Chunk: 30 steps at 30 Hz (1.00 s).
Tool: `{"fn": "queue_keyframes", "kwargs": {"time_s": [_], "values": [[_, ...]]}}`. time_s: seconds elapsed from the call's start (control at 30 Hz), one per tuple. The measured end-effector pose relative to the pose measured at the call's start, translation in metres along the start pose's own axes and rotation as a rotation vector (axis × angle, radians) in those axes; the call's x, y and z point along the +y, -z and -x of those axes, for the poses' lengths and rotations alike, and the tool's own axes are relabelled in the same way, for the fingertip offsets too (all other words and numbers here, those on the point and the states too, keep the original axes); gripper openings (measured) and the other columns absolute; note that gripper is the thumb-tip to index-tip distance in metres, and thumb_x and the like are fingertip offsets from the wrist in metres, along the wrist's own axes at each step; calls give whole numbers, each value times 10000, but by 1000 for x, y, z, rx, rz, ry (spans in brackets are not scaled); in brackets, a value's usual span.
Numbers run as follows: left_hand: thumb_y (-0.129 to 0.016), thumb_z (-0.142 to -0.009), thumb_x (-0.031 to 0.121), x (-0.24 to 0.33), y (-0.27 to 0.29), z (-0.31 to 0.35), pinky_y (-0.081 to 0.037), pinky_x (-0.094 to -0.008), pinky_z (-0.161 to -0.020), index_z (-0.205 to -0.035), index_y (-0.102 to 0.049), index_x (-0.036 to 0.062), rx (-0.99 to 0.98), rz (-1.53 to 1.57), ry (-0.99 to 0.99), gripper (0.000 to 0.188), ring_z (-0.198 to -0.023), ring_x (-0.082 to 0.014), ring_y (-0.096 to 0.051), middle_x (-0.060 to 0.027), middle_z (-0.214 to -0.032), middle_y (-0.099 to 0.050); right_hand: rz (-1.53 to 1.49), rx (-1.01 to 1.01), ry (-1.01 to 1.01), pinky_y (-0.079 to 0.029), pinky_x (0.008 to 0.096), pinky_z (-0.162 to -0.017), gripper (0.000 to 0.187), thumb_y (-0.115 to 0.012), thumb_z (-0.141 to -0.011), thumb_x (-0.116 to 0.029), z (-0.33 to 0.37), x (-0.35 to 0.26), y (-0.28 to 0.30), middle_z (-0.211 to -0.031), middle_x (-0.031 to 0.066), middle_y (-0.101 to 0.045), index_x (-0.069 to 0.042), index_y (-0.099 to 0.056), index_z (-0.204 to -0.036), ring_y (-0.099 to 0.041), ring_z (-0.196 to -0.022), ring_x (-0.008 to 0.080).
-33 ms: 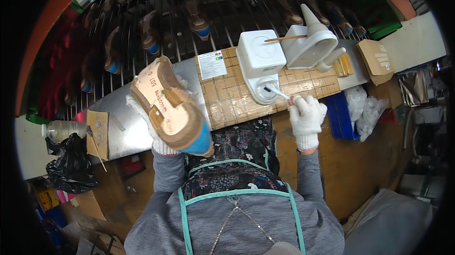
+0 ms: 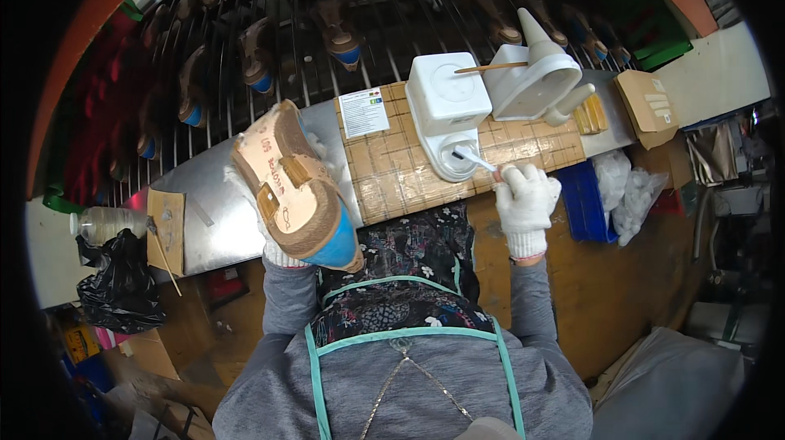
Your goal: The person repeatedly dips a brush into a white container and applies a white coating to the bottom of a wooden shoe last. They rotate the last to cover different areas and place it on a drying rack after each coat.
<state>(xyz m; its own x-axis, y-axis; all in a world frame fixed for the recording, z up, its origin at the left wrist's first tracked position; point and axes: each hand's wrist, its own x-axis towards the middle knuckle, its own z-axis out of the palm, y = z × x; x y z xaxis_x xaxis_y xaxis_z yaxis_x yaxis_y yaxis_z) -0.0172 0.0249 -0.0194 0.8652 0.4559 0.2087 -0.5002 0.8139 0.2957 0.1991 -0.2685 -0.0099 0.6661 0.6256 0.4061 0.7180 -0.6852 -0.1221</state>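
Note:
My left hand, in a white knitted glove, is mostly hidden behind a brown shoe and holds it up, bottom side facing me. The shoe has a pale sole with red print, two brown tabs across the middle and a blue patch at the heel end. My right hand, gloved too, is closed around the light handle of a small brush. The brush's dark tip sits in the round cup of a white plastic glue pot. A thin wooden stick lies across the pot's top.
A second white container with a cone nozzle stands to the right on the taped cardboard. Behind, several shoes hang over a rack of metal rods. A blue bin, bagged white items and a black bag flank the bench.
The shoe has turned slightly in my left hand, showing more of its blue side. The brush has shifted a little inside the cup; my right hand has barely moved.

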Motion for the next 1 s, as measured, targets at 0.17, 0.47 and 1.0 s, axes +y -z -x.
{"fn": "queue_keyframes", "kwargs": {"time_s": [0.17,0.47,1.0], "values": [[-476,-956,717,-16,38,19,-584,-597,-904,-1549,-354,73,262,111,-54,884,-1178,-435,-616,-317,-1337,-536,68,14,113,-387,432,-741,88,-768,-814,-229,-14,5,-3,-838,6,-666,-174,-700,-805,-624,-783,243],[-439,-955,750,-20,54,6,-613,-464,-932,-1560,-310,83,134,-129,-26,910,-1194,-325,-635,-232,-1440,-506,-552,-246,-271,-392,356,-585,113,-699,-892,-144,-7,19,-4,-751,80,-603,-49,-700,-831,-543,-618,227],[-721,-843,602,-57,6,-26,-610,-429,-934,-1414,-484,1,210,-612,106,862,-1088,-279,-688,-165,-1255,-649,-616,290,114,-392,377,-812,167,-835,-723,-123,-31,-97,29,-925,66,-677,-83,-760,-866,-615,-877,247]]}}
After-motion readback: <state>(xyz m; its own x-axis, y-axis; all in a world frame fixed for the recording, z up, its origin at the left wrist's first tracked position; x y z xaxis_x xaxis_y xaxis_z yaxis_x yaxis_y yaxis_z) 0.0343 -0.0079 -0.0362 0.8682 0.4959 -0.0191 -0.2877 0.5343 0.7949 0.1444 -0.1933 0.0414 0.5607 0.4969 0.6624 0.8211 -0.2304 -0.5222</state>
